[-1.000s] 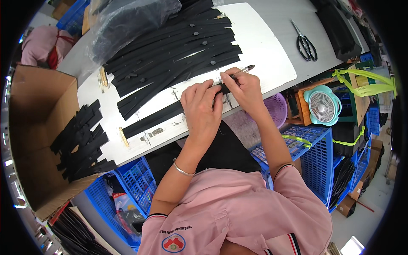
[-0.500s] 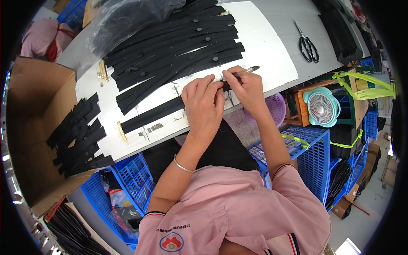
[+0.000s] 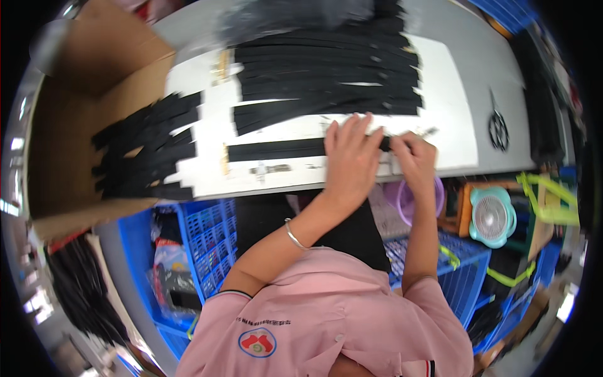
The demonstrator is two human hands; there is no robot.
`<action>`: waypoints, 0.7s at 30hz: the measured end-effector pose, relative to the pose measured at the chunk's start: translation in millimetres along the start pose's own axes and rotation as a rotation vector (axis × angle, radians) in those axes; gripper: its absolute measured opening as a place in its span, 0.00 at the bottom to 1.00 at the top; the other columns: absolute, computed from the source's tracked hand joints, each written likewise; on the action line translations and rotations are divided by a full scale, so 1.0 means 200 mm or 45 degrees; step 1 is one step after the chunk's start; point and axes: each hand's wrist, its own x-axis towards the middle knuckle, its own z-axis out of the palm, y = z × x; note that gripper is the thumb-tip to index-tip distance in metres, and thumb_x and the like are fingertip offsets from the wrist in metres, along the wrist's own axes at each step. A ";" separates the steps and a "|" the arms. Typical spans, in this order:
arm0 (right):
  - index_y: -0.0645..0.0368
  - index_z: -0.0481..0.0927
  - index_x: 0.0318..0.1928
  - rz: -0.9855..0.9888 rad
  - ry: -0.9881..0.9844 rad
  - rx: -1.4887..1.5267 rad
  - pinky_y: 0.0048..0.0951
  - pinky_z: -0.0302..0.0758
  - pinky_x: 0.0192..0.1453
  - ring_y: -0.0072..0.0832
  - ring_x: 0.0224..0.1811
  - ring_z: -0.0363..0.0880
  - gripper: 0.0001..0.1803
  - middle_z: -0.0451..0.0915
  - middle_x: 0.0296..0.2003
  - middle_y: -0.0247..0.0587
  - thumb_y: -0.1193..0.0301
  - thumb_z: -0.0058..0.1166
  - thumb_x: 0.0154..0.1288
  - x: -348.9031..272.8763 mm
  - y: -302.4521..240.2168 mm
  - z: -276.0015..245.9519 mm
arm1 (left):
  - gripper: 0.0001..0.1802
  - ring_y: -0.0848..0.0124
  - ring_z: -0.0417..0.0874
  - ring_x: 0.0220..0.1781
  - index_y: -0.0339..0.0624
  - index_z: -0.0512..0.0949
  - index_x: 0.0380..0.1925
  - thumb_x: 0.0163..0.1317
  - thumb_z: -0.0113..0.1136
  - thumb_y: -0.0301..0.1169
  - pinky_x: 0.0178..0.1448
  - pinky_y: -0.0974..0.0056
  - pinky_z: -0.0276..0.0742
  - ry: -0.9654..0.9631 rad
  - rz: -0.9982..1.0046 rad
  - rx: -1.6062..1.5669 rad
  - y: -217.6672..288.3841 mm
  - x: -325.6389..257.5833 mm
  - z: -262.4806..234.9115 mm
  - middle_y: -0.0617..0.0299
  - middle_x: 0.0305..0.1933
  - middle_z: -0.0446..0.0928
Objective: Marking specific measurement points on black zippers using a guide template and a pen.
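A black fabric strip (image 3: 276, 150) lies along the near edge of a white board (image 3: 461, 141). My left hand (image 3: 352, 157) rests on the strip with its fingers stretched out flat. Just to its right, my right hand (image 3: 414, 160) is closed at the strip's right end. A slim pen-like tool (image 3: 430, 132) sticks out beyond those fingers, blurred, so its exact kind is unclear. Farther back on the board, many black strips (image 3: 320, 69) lie side by side, with small dark pieces on some of them.
At the left stands an open cardboard box (image 3: 59, 144), with short black strips (image 3: 151, 147) piled by it. Black-handled scissors (image 3: 498, 129) lie at the right. Clear plastic film (image 3: 282, 19) covers the back. Below the table edge are blue crates (image 3: 210, 251), a purple basket (image 3: 402, 204) and a turquoise fan (image 3: 492, 217).
The whole view has turned, so the board now appears nearly level. My left fingers, bent before, now lie straighter on the strip. My right hand stays closed at the strip's right end.
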 end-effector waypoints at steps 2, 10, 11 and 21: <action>0.65 0.84 0.33 0.107 0.059 0.145 0.29 0.72 0.31 0.20 0.26 0.78 0.10 0.83 0.24 0.37 0.71 0.60 0.72 -0.03 0.02 -0.04 | 0.28 0.47 0.60 0.81 0.45 0.78 0.64 0.61 0.61 0.22 0.78 0.25 0.42 -0.041 0.027 0.101 -0.01 -0.03 0.00 0.50 0.76 0.67; 0.63 0.85 0.38 0.137 0.278 0.480 0.17 0.64 0.28 0.11 0.24 0.69 0.09 0.82 0.28 0.31 0.72 0.59 0.76 -0.05 0.11 0.01 | 0.30 0.48 0.60 0.81 0.39 0.78 0.64 0.60 0.55 0.13 0.77 0.16 0.33 -0.202 0.070 0.108 -0.22 0.24 -0.01 0.48 0.79 0.63; 0.63 0.85 0.39 0.141 0.306 0.489 0.15 0.61 0.27 0.10 0.24 0.67 0.09 0.82 0.29 0.31 0.71 0.58 0.77 -0.04 0.10 0.02 | 0.29 0.50 0.60 0.81 0.39 0.78 0.65 0.62 0.56 0.15 0.76 0.16 0.34 -0.210 0.062 0.110 -0.26 0.29 -0.01 0.49 0.78 0.64; 0.63 0.85 0.38 0.197 0.294 0.475 0.17 0.65 0.29 0.12 0.25 0.70 0.08 0.80 0.27 0.30 0.72 0.59 0.76 -0.02 0.03 0.03 | 0.34 0.50 0.60 0.84 0.50 0.80 0.65 0.59 0.53 0.13 0.86 0.36 0.39 0.070 -0.147 0.343 -0.49 -0.14 -0.61 0.53 0.75 0.72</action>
